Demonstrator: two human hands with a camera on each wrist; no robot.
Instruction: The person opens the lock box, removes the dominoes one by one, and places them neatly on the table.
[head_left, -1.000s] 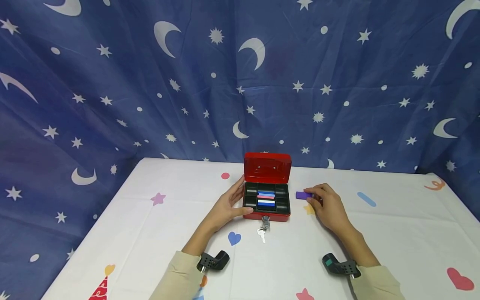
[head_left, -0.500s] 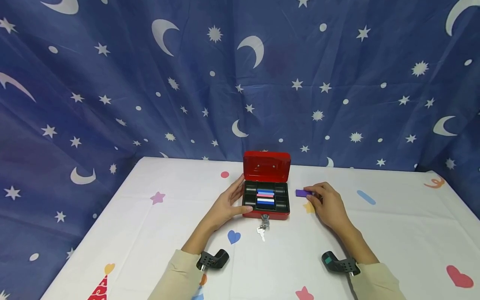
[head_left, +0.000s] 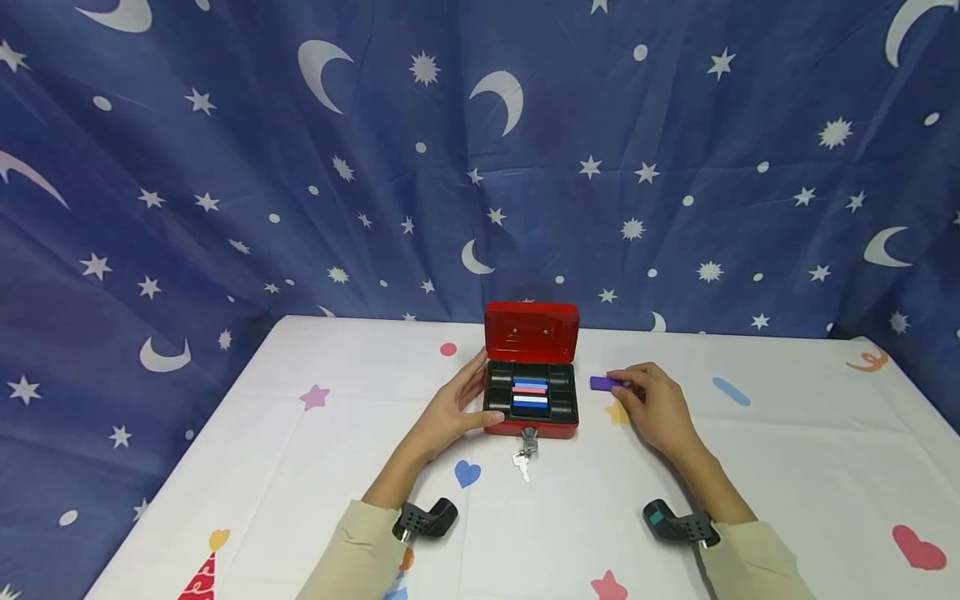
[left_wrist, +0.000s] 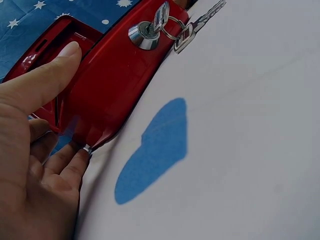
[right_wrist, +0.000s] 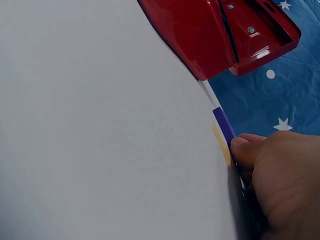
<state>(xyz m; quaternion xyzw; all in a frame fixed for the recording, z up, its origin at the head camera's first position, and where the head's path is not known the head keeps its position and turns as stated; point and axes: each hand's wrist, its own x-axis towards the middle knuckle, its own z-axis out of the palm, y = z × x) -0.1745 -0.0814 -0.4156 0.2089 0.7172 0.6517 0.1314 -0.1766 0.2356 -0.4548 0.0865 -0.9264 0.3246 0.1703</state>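
A red cash box (head_left: 542,431) stands with its lid (head_left: 531,333) raised and its black tray (head_left: 498,379) showing. Several slim blue, pink and white pieces (head_left: 530,392) fill the tray's middle compartment. My left hand (head_left: 444,418) holds the box at its left side, thumb over the front corner and fingers along the side. A key (left_wrist: 161,19) sits in the front lock, and a second key (left_wrist: 200,25) hangs from its ring. To the right of the box, my right hand (head_left: 660,412) pinches one end of a small flat purple block (head_left: 602,383) between thumb and fingers, at the tabletop.
The white cloth (head_left: 570,517) on the table carries printed shapes, among them a blue heart (head_left: 467,473) in front of the box and a yellow star (head_left: 618,412) by the right hand. A dark blue curtain (head_left: 375,208) with moons and stars hangs behind the table.
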